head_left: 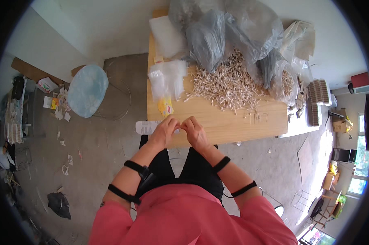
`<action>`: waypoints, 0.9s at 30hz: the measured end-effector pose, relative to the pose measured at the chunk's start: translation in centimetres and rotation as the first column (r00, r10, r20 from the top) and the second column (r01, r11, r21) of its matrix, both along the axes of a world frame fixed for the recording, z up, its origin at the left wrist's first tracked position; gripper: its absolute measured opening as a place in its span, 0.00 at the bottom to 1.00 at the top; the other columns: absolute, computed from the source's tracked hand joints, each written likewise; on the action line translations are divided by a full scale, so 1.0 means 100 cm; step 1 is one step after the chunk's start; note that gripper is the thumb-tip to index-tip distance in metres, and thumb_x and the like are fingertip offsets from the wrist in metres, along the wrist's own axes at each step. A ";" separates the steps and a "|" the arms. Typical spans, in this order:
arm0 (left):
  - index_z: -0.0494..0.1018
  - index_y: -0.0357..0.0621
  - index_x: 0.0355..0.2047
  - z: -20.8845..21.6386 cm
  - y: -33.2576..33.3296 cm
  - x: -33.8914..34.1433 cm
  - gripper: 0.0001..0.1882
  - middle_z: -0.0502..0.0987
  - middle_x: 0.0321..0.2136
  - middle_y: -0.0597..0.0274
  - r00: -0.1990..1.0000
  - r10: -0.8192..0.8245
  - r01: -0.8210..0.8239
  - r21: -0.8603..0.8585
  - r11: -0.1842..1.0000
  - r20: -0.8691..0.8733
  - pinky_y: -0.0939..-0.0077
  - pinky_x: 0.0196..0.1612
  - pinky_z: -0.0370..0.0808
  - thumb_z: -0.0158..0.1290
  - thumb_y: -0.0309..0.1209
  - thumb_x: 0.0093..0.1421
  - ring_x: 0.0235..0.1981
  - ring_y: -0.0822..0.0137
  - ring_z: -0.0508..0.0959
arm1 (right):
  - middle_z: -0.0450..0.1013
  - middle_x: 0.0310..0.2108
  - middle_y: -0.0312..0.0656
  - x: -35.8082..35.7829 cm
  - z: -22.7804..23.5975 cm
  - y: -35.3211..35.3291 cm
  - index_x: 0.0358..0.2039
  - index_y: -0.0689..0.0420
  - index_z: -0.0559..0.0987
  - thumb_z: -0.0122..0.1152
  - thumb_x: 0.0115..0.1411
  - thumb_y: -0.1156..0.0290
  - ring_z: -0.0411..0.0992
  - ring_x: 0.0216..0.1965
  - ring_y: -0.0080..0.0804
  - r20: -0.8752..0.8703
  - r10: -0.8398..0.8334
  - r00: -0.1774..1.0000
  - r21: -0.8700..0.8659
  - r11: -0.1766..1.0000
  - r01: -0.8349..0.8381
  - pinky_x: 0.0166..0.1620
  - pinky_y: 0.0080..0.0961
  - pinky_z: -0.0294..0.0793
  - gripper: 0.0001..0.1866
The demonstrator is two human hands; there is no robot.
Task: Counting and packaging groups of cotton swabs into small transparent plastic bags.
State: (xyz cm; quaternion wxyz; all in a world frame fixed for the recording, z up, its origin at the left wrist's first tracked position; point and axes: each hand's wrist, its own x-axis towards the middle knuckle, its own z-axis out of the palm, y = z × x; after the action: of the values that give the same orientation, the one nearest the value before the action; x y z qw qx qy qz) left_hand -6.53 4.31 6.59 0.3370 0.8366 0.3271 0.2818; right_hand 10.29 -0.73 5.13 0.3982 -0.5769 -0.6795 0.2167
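Observation:
At the near edge of the wooden table, my left hand [165,130] is closed in a pinch. A flat white printed packet [145,127] sticks out to the left from under it, past the table's edge. My right hand [194,131] is also closed, its fingertips almost touching the left ones; what they pinch is hidden. Just beyond the left hand lie yellow printed cards [165,107] and a stack of clear plastic bags [167,79]. A large loose heap of cotton swabs [225,83] spreads farther back, to the right of the bags.
Big grey plastic bags [211,41] stand behind the heap on the wooden table [217,128]. A white pack [167,36] lies at the far left corner. Stacked bundles [318,93] are beyond the right end. A pale blue round stool [87,90] stands left, with scraps on the floor.

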 end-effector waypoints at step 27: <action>0.80 0.41 0.40 0.259 -0.073 -0.012 0.16 0.81 0.40 0.59 0.854 -0.042 -0.125 0.284 0.951 0.518 0.60 0.50 0.72 0.65 0.31 0.51 0.41 0.59 0.79 | 0.75 0.49 0.40 -0.038 0.191 -0.061 0.52 0.58 0.75 0.64 0.62 0.71 0.74 0.49 0.28 -0.925 0.152 0.349 0.068 0.968 -0.240 0.52 0.27 0.75 0.18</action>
State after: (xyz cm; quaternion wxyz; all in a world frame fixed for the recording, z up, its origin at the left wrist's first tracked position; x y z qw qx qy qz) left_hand -7.71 -2.94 32.46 0.2719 0.7645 0.1946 0.5511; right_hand 6.49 -6.80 24.19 0.6569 -0.2870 -0.3957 0.5741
